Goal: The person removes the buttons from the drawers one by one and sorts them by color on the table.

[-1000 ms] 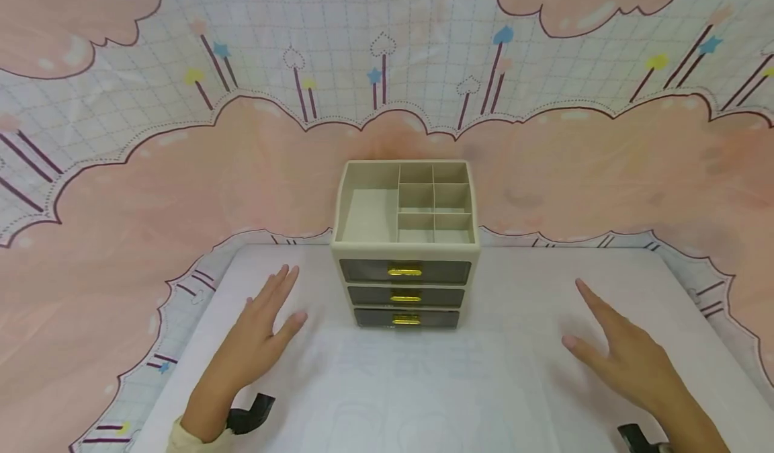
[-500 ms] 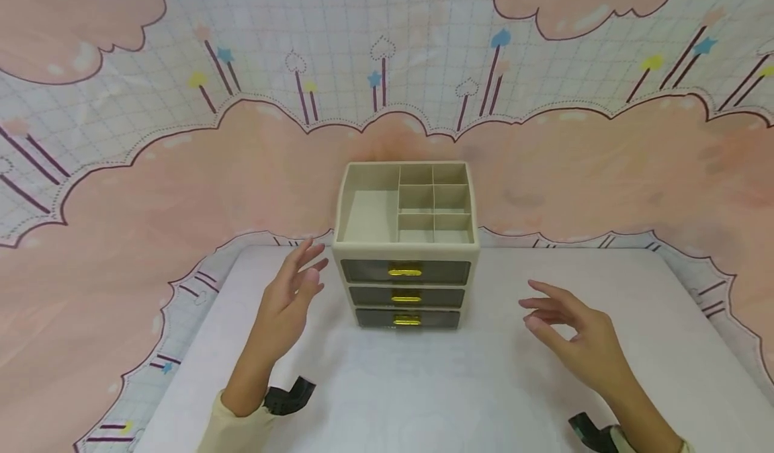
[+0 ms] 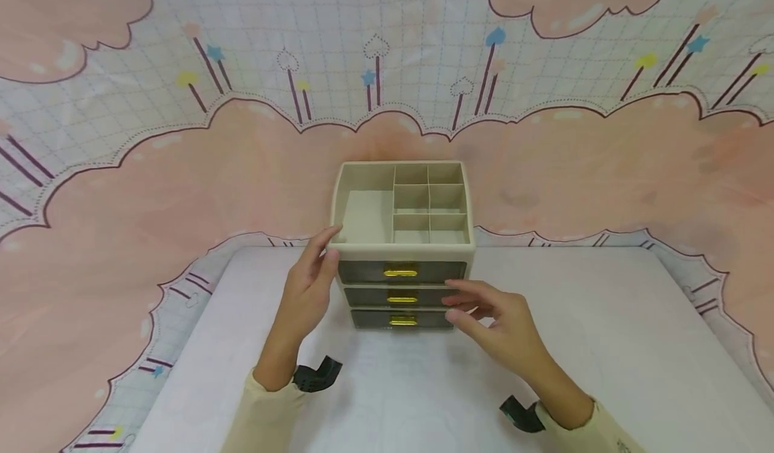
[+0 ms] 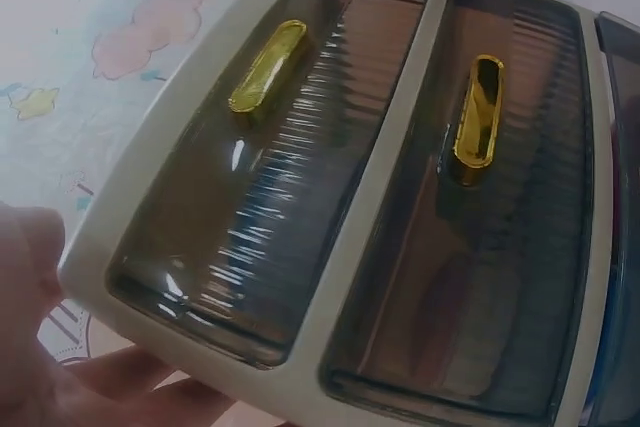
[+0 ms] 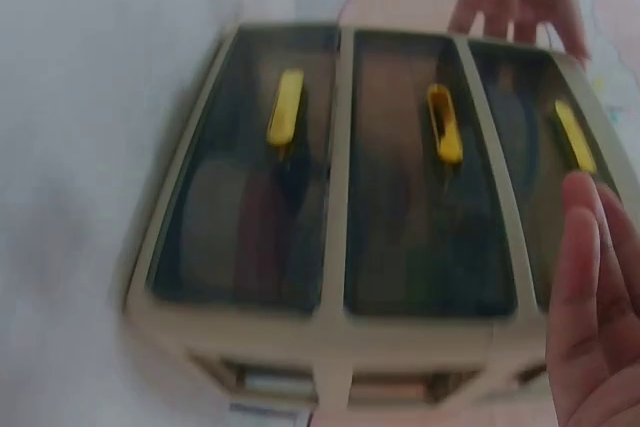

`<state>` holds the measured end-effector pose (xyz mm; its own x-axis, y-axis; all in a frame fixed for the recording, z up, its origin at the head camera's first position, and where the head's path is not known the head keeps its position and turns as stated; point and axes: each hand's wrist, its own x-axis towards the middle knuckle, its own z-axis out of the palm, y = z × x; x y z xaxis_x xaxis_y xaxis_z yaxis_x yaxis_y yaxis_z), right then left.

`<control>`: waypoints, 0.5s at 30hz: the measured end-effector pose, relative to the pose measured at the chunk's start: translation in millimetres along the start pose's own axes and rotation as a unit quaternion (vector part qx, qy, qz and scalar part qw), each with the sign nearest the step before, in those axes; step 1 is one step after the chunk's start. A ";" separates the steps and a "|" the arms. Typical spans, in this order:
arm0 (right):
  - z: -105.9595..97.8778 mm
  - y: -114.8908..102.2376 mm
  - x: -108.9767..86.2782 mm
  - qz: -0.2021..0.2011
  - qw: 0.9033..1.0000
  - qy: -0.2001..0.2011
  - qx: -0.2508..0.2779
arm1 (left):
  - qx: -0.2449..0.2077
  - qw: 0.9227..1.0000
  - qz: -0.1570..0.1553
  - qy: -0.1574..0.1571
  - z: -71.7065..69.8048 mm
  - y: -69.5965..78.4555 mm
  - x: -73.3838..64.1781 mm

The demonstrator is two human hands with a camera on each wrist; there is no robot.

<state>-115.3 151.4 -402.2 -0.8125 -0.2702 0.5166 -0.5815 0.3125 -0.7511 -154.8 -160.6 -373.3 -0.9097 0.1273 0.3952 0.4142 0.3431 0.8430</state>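
Observation:
A cream drawer organizer [image 3: 369, 218] stands at the far edge of the table, with an open divided top and three dark see-through drawers with gold handles. My left hand [image 3: 305, 295] grips its upper left corner, thumb at the front and fingers along the side. In the left wrist view, the thumb and fingers [image 4: 150, 392] show at that corner. My right hand [image 3: 498, 322] is before the right end of the drawers, fingers loosely bent and thumb apart, holding nothing. The right wrist view shows its fingers [image 5: 590, 287] near the top drawer [image 5: 530, 137]. All drawers are pushed in.
A white table [image 3: 387, 399] lies under the organizer. Behind it hangs a cloth [image 3: 574, 171] printed with pink clouds and stars. Black straps with mounts [image 3: 317, 376] sit at both wrists, beside cream sleeves.
Both hands have moved inward. My left hand has come to the organizer's upper left corner, and my right hand has swept left to the drawer fronts, its fingers bending. The organizer stays put.

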 end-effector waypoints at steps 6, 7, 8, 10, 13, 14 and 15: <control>25.0 -1.1 22.2 0.001 0.999 0.019 0.048 | 0.029 0.999 0.006 0.015 4.3 -1.3 1.3; 28.9 -1.2 24.7 0.003 0.998 0.019 0.056 | 0.034 0.999 0.003 0.020 5.0 -1.6 1.4; 32.5 -1.6 27.0 0.007 0.998 0.019 0.062 | 0.039 0.999 0.001 0.021 5.6 -1.5 1.2; 39.3 -1.9 30.5 0.012 0.997 0.020 0.070 | 0.045 0.999 -0.003 0.023 6.7 -2.6 1.3; 47.6 -4.1 34.3 0.033 0.996 0.028 0.082 | 0.062 0.998 -0.006 0.021 6.8 -3.9 1.5; 49.8 -4.8 35.7 0.043 0.995 0.033 0.087 | 0.068 0.997 -0.007 0.021 6.5 -3.7 1.6; 51.9 -5.8 37.0 0.053 0.994 0.038 0.092 | 0.072 0.997 -0.006 0.022 6.1 -3.8 2.0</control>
<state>-139.8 92.3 -400.1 -0.8734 -0.1721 0.4555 -0.4812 0.1610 -0.8617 -158.4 -156.0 -377.9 -0.9114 0.0815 0.4033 0.3911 0.4757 0.7878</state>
